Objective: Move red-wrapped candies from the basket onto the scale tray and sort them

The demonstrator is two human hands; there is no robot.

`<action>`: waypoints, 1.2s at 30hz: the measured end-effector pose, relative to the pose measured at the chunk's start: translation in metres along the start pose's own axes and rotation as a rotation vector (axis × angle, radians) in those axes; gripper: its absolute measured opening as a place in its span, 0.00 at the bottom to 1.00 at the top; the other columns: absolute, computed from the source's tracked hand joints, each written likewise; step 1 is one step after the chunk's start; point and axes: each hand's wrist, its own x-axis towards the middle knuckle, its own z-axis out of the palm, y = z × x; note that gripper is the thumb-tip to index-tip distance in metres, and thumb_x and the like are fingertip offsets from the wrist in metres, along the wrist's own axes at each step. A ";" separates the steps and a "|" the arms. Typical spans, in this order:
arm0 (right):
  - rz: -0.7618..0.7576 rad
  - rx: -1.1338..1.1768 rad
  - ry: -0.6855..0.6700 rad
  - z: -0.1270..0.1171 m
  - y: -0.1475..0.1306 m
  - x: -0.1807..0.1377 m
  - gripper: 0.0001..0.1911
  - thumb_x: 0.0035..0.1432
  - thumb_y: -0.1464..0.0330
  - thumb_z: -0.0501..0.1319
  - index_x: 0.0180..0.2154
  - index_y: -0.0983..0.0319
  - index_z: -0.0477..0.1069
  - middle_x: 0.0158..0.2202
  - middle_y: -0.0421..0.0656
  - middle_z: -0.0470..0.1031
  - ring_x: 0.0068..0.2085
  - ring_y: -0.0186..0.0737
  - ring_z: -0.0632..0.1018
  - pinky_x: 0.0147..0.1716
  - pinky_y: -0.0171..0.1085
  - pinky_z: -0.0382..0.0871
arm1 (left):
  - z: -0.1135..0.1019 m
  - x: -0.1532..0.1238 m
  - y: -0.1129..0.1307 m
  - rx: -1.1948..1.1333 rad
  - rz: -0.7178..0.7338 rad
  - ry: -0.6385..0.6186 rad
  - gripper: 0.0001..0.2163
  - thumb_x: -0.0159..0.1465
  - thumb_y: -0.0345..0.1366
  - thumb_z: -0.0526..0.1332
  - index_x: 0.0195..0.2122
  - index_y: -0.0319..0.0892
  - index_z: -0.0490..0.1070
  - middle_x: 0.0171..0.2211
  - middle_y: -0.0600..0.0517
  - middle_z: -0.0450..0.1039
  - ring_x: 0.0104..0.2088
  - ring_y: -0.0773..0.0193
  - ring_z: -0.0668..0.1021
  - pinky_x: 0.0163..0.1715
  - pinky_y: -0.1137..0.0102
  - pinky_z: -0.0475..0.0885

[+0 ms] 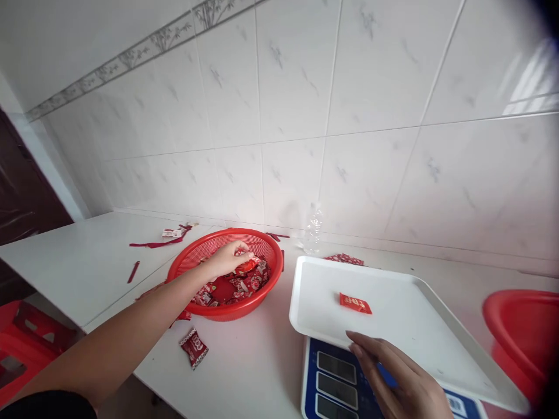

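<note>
My left hand (226,256) reaches into a red mesh basket (192,254) of several red-and-white wrapped candies and pinches one red candy (247,266) at its fingertips. My right hand (399,377) lies flat, fingers stretched out, on the blue face of a weighing scale (334,381), just under the near edge of the white tray (314,302) that sits on the scale. One red wrapped candy (355,303) lies alone in the tray.
A loose candy (194,347) lies on the white counter near its front edge. Red wrapper strips (158,242) litter the counter behind the basket. A clear plastic bottle (313,231) stands by the tiled wall. A red bowl (524,331) sits far right, a red stool (26,343) low left.
</note>
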 end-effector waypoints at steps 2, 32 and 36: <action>0.009 0.008 0.051 -0.001 -0.003 0.004 0.09 0.65 0.66 0.56 0.40 0.58 0.74 0.31 0.41 0.80 0.30 0.34 0.81 0.28 0.27 0.75 | 0.017 -0.005 0.026 -0.073 0.117 0.010 0.15 0.64 0.49 0.54 0.44 0.45 0.67 0.41 0.52 0.74 0.38 0.60 0.76 0.36 0.69 0.71; 0.214 0.008 0.089 -0.005 0.003 0.001 0.12 0.63 0.60 0.56 0.37 0.58 0.75 0.30 0.41 0.80 0.27 0.36 0.80 0.22 0.28 0.72 | 0.079 0.050 0.071 0.146 0.361 -0.151 0.22 0.69 0.39 0.54 0.64 0.43 0.58 0.65 0.43 0.58 0.62 0.54 0.65 0.60 0.56 0.61; 0.187 -0.003 0.044 -0.010 0.002 0.000 0.12 0.62 0.59 0.57 0.37 0.58 0.76 0.31 0.42 0.81 0.27 0.37 0.80 0.24 0.29 0.74 | 0.031 0.054 0.010 0.167 0.096 -0.063 0.17 0.68 0.40 0.58 0.55 0.42 0.66 0.56 0.44 0.67 0.52 0.53 0.73 0.50 0.52 0.70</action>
